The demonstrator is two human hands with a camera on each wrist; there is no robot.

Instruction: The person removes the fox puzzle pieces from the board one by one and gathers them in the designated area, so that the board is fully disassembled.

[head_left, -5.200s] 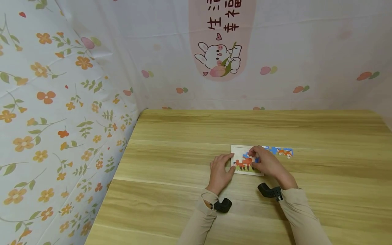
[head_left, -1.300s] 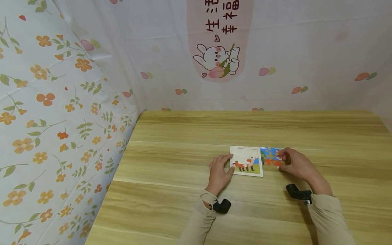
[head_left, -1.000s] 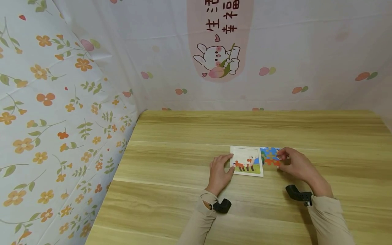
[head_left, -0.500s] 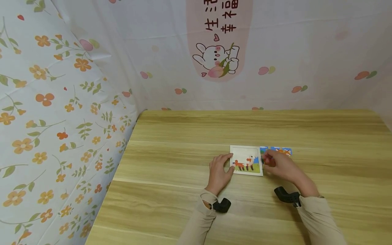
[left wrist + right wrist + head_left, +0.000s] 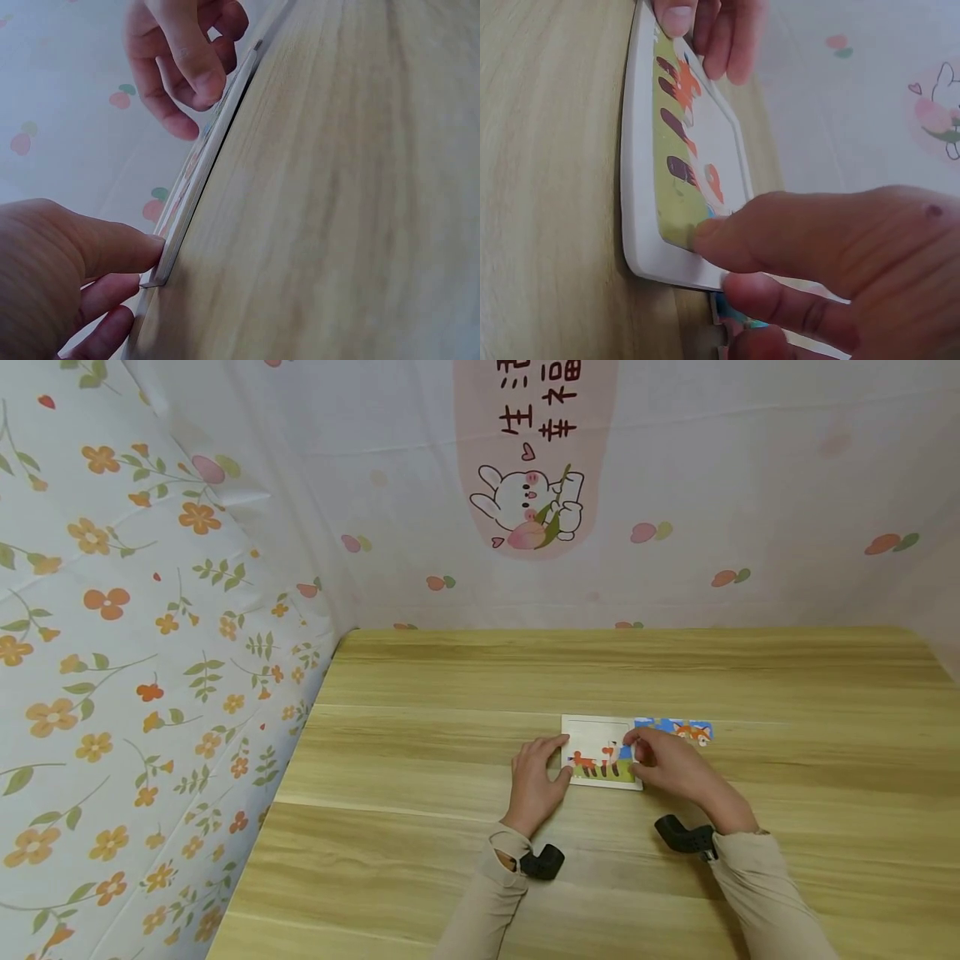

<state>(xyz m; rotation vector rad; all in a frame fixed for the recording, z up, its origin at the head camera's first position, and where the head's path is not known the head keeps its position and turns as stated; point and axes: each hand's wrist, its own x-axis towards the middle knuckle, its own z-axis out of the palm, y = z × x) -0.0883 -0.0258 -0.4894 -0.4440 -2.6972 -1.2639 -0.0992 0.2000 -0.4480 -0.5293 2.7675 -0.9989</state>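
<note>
A white-framed jigsaw tray [image 5: 595, 785] lies on the table, its lower part filled with fox pieces and its upper part bare. My left hand [image 5: 538, 781] steadies its left edge, thumb [image 5: 135, 251] on the near corner and fingers spread along the side. My right hand [image 5: 678, 764] is at the tray's right edge. In the right wrist view, its thumb [image 5: 727, 236] touches the picture near the corner, while the other fingers curl just outside the frame. I cannot tell whether a piece is between them. Loose puzzle pieces [image 5: 693, 729] lie right of the tray, partly hidden by this hand.
The wood-grain table [image 5: 420, 735] stretches around the tray on all sides. A white printed cloth [image 5: 390, 485] hangs behind it, and a floral cloth [image 5: 135, 693] hangs at the left. Black wrist mounts [image 5: 543, 862] stick out from both sleeves.
My right hand left the tray, reached the loose pieces on the right, and has come back left to the tray's right edge. The left hand has stayed at the left edge.
</note>
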